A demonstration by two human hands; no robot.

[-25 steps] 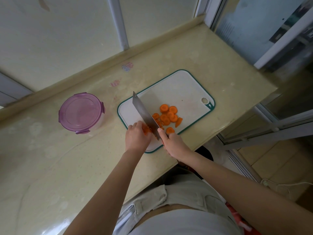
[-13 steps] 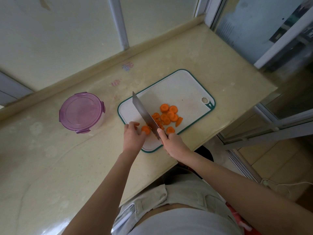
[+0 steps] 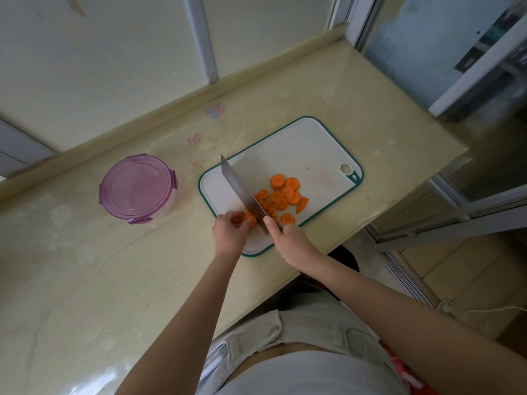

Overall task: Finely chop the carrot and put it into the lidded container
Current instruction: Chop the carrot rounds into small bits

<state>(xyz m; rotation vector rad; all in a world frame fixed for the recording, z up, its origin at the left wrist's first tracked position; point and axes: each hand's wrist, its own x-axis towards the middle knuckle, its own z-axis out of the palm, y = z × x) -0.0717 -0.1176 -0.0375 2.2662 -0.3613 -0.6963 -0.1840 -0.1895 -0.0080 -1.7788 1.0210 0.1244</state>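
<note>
Cleaver (image 3: pixel 242 192) is cutting just beside the left hand (image 3: pixel 228 233).
Its curled fingers are pinching a small carrot stub (image 3: pixel 250 218); the right hand (image 3: pixel 291 240) is gripping the cleaver. A slipping stub would probably nick fingertips.

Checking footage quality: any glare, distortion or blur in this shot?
Head view: soft, even daylight; glare sheen on the countertop at lower left; the wide-angle lens bows the window frames; knife and carrot slices look sharp, no obvious blur.

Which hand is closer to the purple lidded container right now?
Left. The left hand holds a carrot piece on the cutting board, right of the container and apart from it. The right hand grips the knife further right, beyond the left hand.
</note>
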